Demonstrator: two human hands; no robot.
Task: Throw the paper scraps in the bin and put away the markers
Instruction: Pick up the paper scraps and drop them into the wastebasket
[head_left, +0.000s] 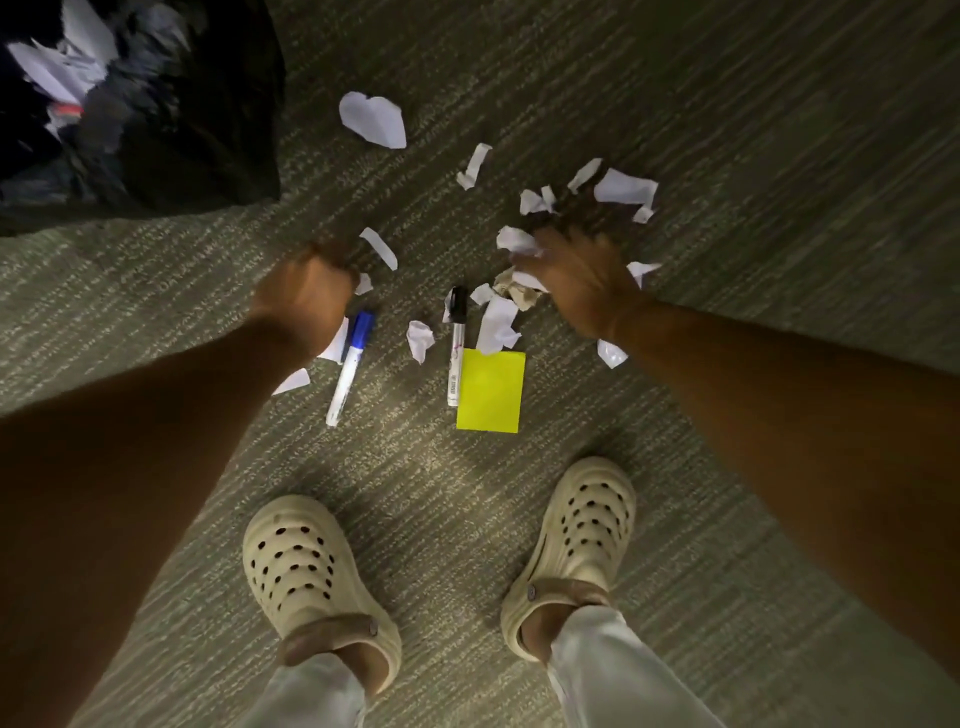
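Several white paper scraps (625, 187) lie scattered on the carpet in front of my feet, the largest one (373, 119) farthest away. A blue-capped marker (351, 367) and a black-capped marker (456, 345) lie among them. My left hand (306, 301) hovers low, blurred, fingers curled, just above the blue marker; whether it holds anything is unclear. My right hand (576, 283) is down on the scraps, fingers closed around white and brown crumpled paper (522, 291). The bin with a black bag (156, 104) stands at the upper left, with paper inside.
A yellow sticky-note pad (489, 391) lies beside the black marker. My two feet in cream clogs (311, 577) stand on the grey-green carpet (727, 130) near the bottom of the view.
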